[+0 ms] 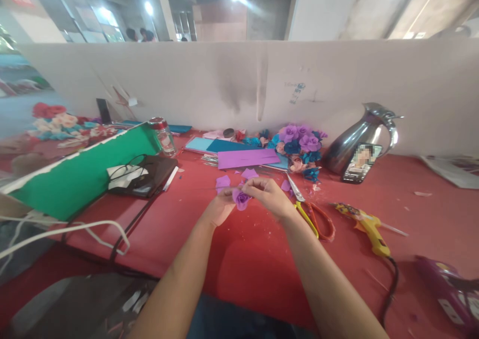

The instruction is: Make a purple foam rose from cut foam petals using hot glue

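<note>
Between my two hands is a purple paper flower (241, 199), its petals curled around a rolled centre. My left hand (220, 207) grips the flower from its left side. The fingers of my right hand (267, 194) are pinched on its upper right edge. Cut purple petals (223, 182) lie on the table just beyond the hands. Behind them rests a purple paper strip (245, 158) on blue sheets. Scissors (309, 212) with orange and yellow handles lie right of my right hand, blades pointing away. The flower's underside is hidden.
A yellow glue gun (368, 227) lies at right, its cord trailing forward. A metal jug (354, 134) stands behind with a phone (361, 163) leaning on it. Finished paper flowers (301, 142) are heaped near the wall. A glass jar (163, 137) stands by a green partition (90, 172).
</note>
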The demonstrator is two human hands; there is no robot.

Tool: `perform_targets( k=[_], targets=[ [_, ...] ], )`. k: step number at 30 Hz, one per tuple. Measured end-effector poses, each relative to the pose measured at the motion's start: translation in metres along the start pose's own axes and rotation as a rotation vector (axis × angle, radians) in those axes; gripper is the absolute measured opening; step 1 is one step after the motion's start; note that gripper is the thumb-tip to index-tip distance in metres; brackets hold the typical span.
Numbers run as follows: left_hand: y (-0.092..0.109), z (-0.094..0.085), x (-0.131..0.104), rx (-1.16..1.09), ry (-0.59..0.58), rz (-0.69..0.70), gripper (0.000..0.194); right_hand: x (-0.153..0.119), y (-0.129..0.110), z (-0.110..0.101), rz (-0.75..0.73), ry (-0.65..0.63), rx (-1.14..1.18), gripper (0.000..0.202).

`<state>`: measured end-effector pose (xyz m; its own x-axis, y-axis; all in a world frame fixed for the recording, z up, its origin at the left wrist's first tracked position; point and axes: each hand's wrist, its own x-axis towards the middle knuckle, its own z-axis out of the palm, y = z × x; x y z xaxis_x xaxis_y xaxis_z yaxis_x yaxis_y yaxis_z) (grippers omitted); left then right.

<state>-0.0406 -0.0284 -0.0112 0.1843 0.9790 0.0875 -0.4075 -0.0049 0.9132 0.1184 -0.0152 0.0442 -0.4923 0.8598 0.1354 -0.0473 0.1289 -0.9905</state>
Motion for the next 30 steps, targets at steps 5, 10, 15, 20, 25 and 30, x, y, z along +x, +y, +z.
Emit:
perform_targets(
  k=[5,10,15,20,25,30],
  targets=[
    [0.0001,-0.0007,-0.0008,-0.035,0.008,0.002,0.012,-0.0012,-0.0025,-0.003,0.012,-0.046,0.014,0.021],
    [-0.0029,-0.0046,-0.0004,-0.067,0.01,0.013,0.013,-0.0022,-0.0069,-0.0035,-0.014,-0.034,0.011,0.024],
    [-0.0035,-0.0063,-0.0005,-0.115,0.044,0.044,0.016,-0.0034,-0.0082,-0.0001,-0.042,-0.097,0.105,0.024],
    [-0.0009,-0.005,-0.0004,-0.126,0.07,0.049,0.018,-0.0037,-0.0084,0.0018,-0.005,-0.101,0.215,0.022],
    [0.002,-0.0027,-0.0002,-0.126,0.058,0.078,0.017,-0.0028,-0.0091,0.003,-0.037,-0.07,0.27,0.027],
    [0.0045,-0.0001,0.0001,-0.147,0.07,0.095,0.017,-0.0037,-0.0094,0.0034,0.018,-0.006,0.224,0.018]
  ],
)
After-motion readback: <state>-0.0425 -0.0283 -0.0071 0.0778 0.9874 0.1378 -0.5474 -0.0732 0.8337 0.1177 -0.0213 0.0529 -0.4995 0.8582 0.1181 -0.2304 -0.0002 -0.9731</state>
